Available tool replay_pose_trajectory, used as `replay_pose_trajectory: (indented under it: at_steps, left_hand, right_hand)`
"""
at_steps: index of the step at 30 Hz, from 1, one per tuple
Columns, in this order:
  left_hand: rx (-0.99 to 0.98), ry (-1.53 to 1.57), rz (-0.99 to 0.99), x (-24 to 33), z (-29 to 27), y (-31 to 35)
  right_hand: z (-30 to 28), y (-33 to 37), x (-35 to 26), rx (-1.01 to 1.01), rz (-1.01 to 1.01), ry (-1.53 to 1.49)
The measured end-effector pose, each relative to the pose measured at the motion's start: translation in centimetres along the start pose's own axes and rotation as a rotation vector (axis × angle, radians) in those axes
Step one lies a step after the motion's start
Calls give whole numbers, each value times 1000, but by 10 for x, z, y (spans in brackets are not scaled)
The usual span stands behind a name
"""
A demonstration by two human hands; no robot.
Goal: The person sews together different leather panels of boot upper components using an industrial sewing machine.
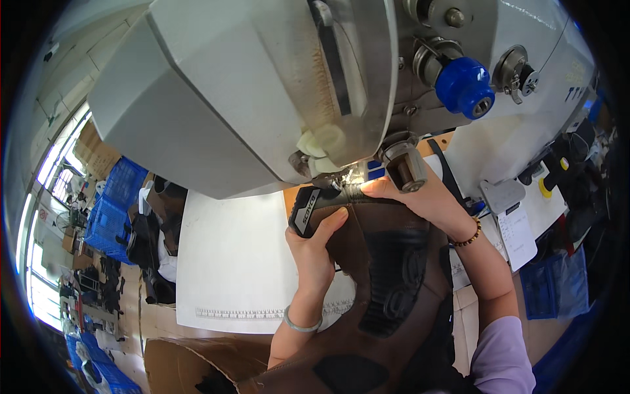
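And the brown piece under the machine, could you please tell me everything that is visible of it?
The brown piece looks like smooth leather or a similar material. It has a raised, ribbed black panel, a plain black patch lower down, and a black tab with a pale label. Its upper edge lies beneath the sewing machine; the rest slopes down toward the person. The left hand grips its left edge, and the right hand touches its upper right.

Brown piece (394,282) cut off below, sewing machine (216,98) above; left hand (311,259) partly hidden.
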State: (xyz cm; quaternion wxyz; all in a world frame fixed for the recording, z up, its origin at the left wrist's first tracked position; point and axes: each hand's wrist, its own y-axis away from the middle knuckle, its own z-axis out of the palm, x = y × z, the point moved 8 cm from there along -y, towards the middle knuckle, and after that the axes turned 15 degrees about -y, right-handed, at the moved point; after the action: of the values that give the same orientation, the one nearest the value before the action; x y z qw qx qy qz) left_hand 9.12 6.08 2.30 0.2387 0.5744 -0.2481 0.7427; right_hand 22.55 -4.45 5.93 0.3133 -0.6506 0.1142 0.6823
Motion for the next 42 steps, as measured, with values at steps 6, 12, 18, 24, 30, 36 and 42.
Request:
replay_pose_trajectory:
  at_steps: [6, 12, 18, 24, 30, 36, 42]
  left_hand:
    - [8, 73, -13, -3, 0, 0]
    - [11, 24, 14, 5, 3, -2]
    - [18, 106, -59, -8, -6, -9]
    - [-1, 162, -127, -14, -2, -7]
    - [-6, 133, -68, -1, 2, -8]
    - [-9, 48, -55, -1, -1, -6]
    - [-74, 382, -220, -27, 12, 22]
  right_hand:
    - [2, 2, -7, 18, -80, 3]
    - [-1, -1, -4, 20, -45, 24]
    - [7, 0, -14, 63, -85, 136]
    - [5, 3, -19, 56, -124, 197]
    - [3, -1, -18, 43, -118, 128]
    - [3, -1, -20, 62, -117, 159]
    - [3, -3, -18, 67, -107, 201]
